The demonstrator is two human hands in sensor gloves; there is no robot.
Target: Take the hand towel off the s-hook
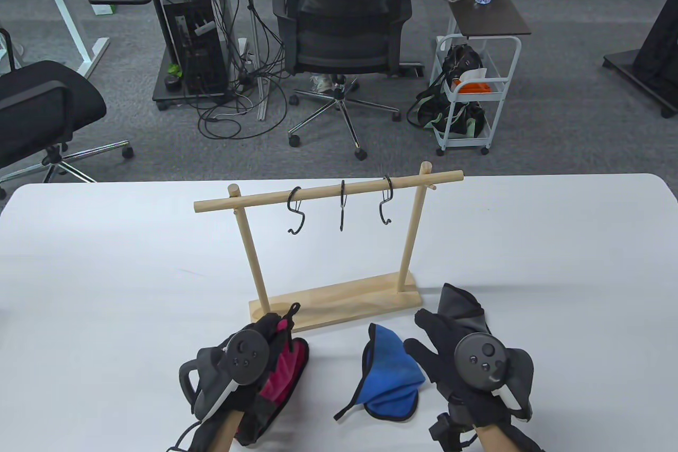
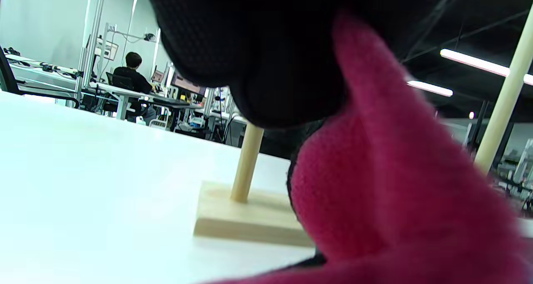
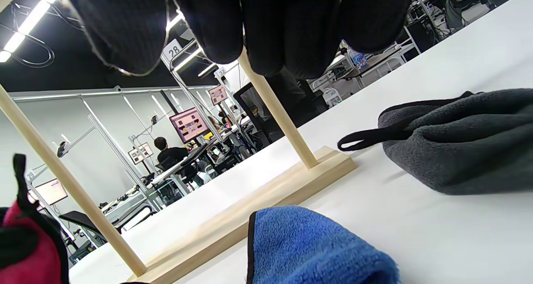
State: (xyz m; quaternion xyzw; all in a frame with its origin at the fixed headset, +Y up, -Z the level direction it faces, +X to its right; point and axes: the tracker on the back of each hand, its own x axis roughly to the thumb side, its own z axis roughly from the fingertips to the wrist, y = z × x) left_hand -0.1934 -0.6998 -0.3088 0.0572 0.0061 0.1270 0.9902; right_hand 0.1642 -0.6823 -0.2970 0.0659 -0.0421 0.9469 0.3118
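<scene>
Table view: three black metal s-hooks (image 1: 342,205) hang bare on the wooden rack (image 1: 328,192). The left hand (image 1: 241,367) holds the crimson fleece hand towel (image 1: 283,375) on the table; the right hand (image 1: 466,362) lies spread, holding nothing, between the blue towel (image 1: 389,372) and grey towel (image 1: 466,306).

Left wrist view: crimson towel (image 2: 374,192) against the glove; lay it flat before letting go.

Right wrist view: the fingers (image 3: 287,26) hover free above the blue towel (image 3: 312,246).

The table (image 1: 106,272) is plain white. On it the rack (image 1: 328,303) is pale, unpainted wood, base, posts and crossbar alike, and its three S-hooks (image 1: 341,205) are black. One hand towel (image 1: 283,372) is magenta pink with black edging and a black loop; the blue towel (image 1: 389,372) has the same black trim, and the third towel (image 1: 463,309) is charcoal grey with a black loop. Both gloves are black, on the left hand (image 1: 238,367) and the right hand (image 1: 466,367), each with a dark grey tracker. The floor beyond is grey carpet.
</scene>
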